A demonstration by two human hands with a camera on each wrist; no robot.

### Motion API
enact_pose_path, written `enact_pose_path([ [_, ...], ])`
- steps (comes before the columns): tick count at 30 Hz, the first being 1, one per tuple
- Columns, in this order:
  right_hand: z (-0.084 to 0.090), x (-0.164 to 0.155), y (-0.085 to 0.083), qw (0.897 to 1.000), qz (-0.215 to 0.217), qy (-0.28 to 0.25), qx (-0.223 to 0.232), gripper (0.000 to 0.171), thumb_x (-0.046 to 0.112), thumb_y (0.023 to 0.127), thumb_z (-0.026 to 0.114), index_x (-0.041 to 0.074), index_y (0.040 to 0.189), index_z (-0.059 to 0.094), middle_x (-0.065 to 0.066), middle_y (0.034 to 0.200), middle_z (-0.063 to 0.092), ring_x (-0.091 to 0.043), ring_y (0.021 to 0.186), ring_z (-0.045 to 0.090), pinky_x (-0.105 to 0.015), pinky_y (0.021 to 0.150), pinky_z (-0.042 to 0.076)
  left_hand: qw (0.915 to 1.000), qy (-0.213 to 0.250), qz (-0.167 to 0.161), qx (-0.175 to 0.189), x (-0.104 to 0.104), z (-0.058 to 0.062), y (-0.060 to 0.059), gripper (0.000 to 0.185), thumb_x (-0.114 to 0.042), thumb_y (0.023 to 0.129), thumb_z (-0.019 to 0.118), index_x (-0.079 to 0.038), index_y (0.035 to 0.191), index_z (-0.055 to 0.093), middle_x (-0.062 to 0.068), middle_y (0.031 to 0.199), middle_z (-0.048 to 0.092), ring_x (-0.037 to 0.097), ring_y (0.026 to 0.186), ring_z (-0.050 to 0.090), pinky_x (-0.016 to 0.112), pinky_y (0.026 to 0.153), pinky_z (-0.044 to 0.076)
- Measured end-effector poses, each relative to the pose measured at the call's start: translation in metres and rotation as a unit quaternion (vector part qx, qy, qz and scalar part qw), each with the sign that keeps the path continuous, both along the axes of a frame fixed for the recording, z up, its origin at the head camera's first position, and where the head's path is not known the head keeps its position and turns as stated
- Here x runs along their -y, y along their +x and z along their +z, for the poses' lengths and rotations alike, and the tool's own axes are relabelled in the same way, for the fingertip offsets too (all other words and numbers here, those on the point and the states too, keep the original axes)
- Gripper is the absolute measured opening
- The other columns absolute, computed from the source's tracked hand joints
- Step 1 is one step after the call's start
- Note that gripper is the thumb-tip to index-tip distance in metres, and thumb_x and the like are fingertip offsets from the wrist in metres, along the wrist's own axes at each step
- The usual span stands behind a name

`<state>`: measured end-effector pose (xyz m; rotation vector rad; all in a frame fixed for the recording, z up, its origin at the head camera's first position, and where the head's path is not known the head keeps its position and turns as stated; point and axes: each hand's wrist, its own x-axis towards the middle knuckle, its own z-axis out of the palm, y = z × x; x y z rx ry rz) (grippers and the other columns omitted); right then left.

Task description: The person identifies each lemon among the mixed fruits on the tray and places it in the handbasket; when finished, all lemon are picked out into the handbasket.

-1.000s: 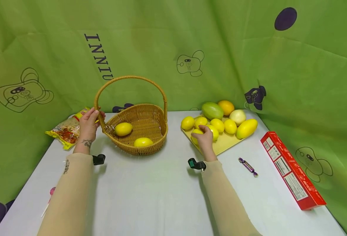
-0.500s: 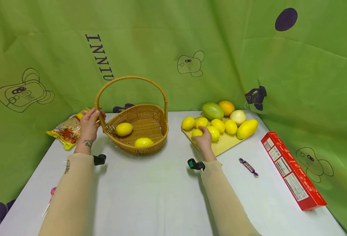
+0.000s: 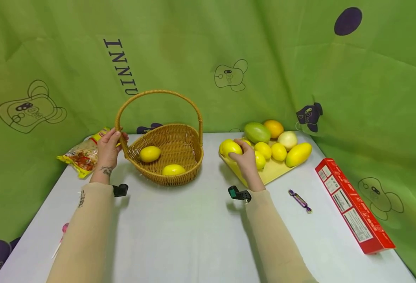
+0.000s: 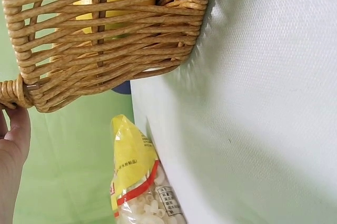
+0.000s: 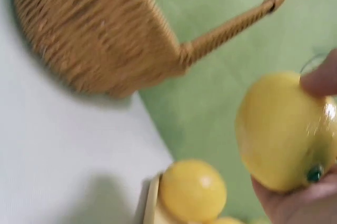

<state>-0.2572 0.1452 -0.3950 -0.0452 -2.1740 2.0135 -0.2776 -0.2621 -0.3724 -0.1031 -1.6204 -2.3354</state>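
Nearest on the bench (image 3: 194, 220), the right hand (image 3: 245, 159) has its fingers curled round a yellow lemon (image 3: 232, 147), held just above the near-left corner of the yellow tray (image 3: 269, 173); the right wrist view shows the fruit cradled in palm and fingertips, smooth and glossy. That gloss is the first risk: a rounded, slick lemon gripped mostly from one side could roll out of the fingers and drop to the bench, or onto the tray, where it could knock the other lemons (image 3: 269, 150) crowded there and send one rolling over the low edge. Across the gap to the left, the left hand (image 3: 109, 147) grips the base of the basket handle (image 3: 120, 129) at the wicker basket (image 3: 165, 155), which looks tipped slightly on its side. If that grip loosens, the basket may rock back, and the two lemons inside (image 3: 160, 161) could shift. The tall handle arch is another hazard, since a hand carrying fruit could clip it. Behind the left hand lies a snack bag (image 3: 82, 157), close enough to be nudged.
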Motion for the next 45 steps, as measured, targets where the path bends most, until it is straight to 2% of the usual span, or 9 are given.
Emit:
enact_pose_path([
  [5,0.017,0.018,0.005,0.994,0.1,-0.045,-0.021,0.058,-0.01,0.075,0.058,-0.003,0.131,0.045,-0.017,0.132,0.047,-0.02,0.109,0.047,-0.027,0.089,0.042,1.0,0.001,-0.004,-0.002,-0.001,0.002,0.001,0.014,-0.015,0.092,0.056,-0.017,0.099,0.069,-0.001,0.079,0.067,0.011,0.079,0.062,0.019,0.068,0.052],
  [9,0.022,0.038,0.006,0.986,0.154,-0.048,-0.035,0.056,-0.011,0.075,0.058,-0.004,0.129,0.046,-0.018,0.131,0.048,-0.019,0.106,0.048,-0.023,0.084,0.044,1.0,0.003,-0.008,-0.004,-0.002,0.003,0.001,0.014,-0.015,0.092,0.056,-0.017,0.099,0.069,0.0,0.079,0.067,0.011,0.079,0.062,0.019,0.068,0.052],
  [14,0.023,0.068,0.005,0.977,0.206,-0.013,-0.047,0.055,-0.009,0.074,0.06,-0.004,0.128,0.048,-0.018,0.13,0.049,-0.022,0.104,0.049,-0.027,0.084,0.044,0.9999,0.002,-0.011,-0.008,-0.002,0.003,0.001,0.015,-0.014,0.093,0.056,-0.017,0.099,0.069,0.0,0.079,0.067,0.011,0.08,0.062,0.02,0.068,0.052],
  [21,0.022,0.112,0.002,0.964,0.254,0.069,-0.035,0.055,-0.004,0.075,0.064,0.005,0.128,0.051,-0.01,0.128,0.053,-0.022,0.104,0.052,-0.03,0.083,0.046,0.9997,0.011,-0.015,-0.014,-0.003,0.003,0.0,0.015,-0.014,0.092,0.056,-0.017,0.099,0.069,0.0,0.079,0.067,0.011,0.08,0.063,0.02,0.069,0.052],
  [27,0.024,0.143,0.0,0.95,0.3,0.084,-0.032,0.057,-0.004,0.075,0.064,0.004,0.13,0.049,-0.011,0.131,0.052,-0.023,0.109,0.052,-0.029,0.087,0.046,0.9996,0.015,-0.011,-0.02,-0.005,0.002,-0.002,0.017,-0.011,0.093,0.055,-0.017,0.098,0.07,0.001,0.078,0.067,0.011,0.078,0.063,0.021,0.068,0.052],
  [30,0.023,0.152,-0.002,0.946,0.313,0.073,-0.043,0.058,-0.004,0.078,0.064,0.003,0.133,0.046,-0.012,0.135,0.049,-0.024,0.121,0.048,-0.032,0.1,0.039,0.9997,0.012,-0.007,-0.02,-0.004,0.001,-0.002,0.017,-0.012,0.093,0.055,-0.017,0.098,0.07,0.0,0.078,0.067,0.011,0.078,0.063,0.021,0.068,0.052],
  [33,0.023,0.154,-0.003,0.947,0.312,0.055,-0.054,0.058,-0.004,0.08,0.064,0.001,0.134,0.044,-0.013,0.137,0.048,-0.023,0.129,0.041,-0.032,0.109,0.03,0.9998,0.007,-0.004,-0.018,-0.003,0.001,-0.001,0.016,-0.013,0.093,0.055,-0.018,0.098,0.07,0.0,0.078,0.067,0.011,0.078,0.063,0.021,0.068,0.052],
  [39,0.025,0.141,0.0,0.952,0.294,0.045,-0.076,0.055,-0.002,0.08,0.067,0.003,0.13,0.047,-0.015,0.134,0.05,-0.024,0.127,0.044,-0.027,0.106,0.033,0.9999,0.005,0.004,-0.015,-0.002,0.0,0.0,0.016,-0.014,0.093,0.055,-0.018,0.097,0.07,-0.001,0.077,0.067,0.011,0.077,0.063,0.02,0.067,0.051],
  [45,0.027,0.109,0.004,0.955,0.28,-0.03,-0.097,0.053,-0.012,0.078,0.062,-0.006,0.128,0.046,-0.026,0.13,0.049,-0.033,0.122,0.046,-0.038,0.105,0.035,0.9999,0.014,0.003,-0.009,-0.002,0.001,0.001,0.015,-0.014,0.092,0.056,-0.016,0.098,0.069,0.0,0.077,0.067,0.011,0.077,0.062,0.019,0.065,0.052],
])
